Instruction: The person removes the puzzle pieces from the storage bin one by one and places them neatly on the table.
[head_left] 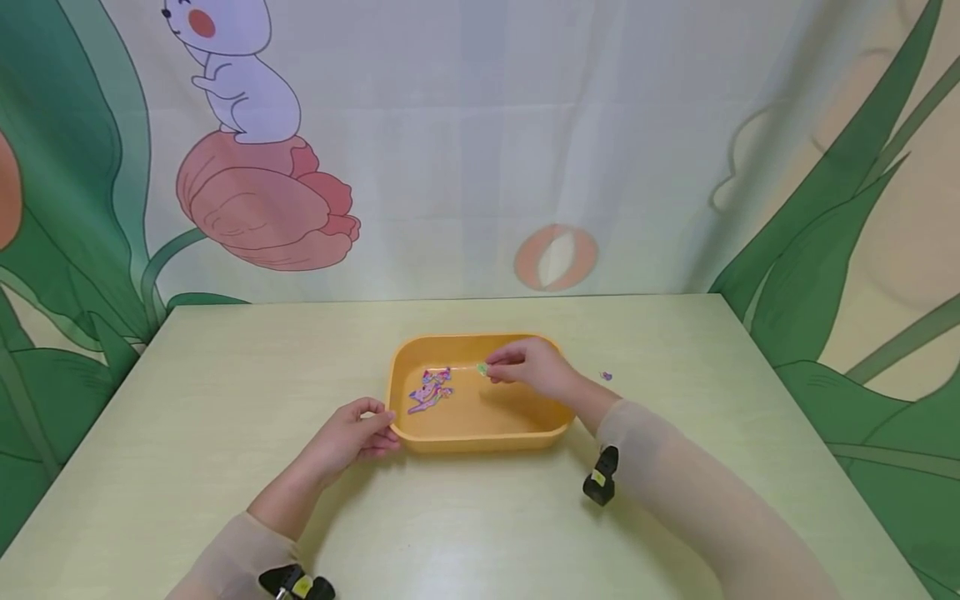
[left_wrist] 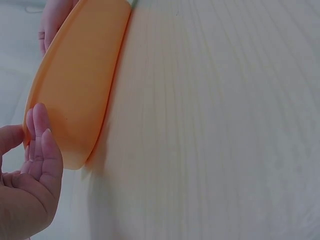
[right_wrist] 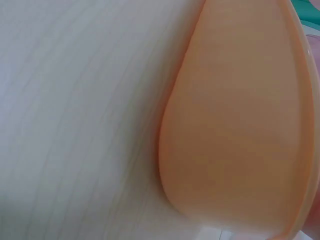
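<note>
At the middle of the tabletop (head_left: 480, 517), we note a yellow-orange tray (head_left: 517, 417), rounded at the corners, standing flat with its long side toward the wearer. Clock positions below are read on the tray in the head view, 12 being the far side.

Left hand (head_left: 362, 429): at 8 o'clock, clamped on the tray's rim. In the left wrist view we see the thumb at the rim and the other fingers along the outer wall.

Right hand (head_left: 534, 367): reaches in over the rim from between 3 and 4 o'clock. Its thumb and fingertips are together, pinching a small green piece (head_left: 482, 368) just off centre toward 12. Whether this piece touches the tray floor, we cannot tell.

Inside the tray, near 9 o'clock, we record a loose cluster of purple-pink pieces (head_left: 429, 393) with coloured patterning. A lone small purple piece (head_left: 606, 376) lies outside on the tabletop at 3 o'clock; its shape is too small to read.

Both arms wear pale sleeves (head_left: 697, 492), each with a black device (head_left: 600, 477) near the wrist. Beyond the tabletop, at 12, we see a printed curtain (head_left: 465, 150); at 11 it shows a white cartoon animal (head_left: 251, 96) on a pink flower (head_left: 266, 204).
</note>
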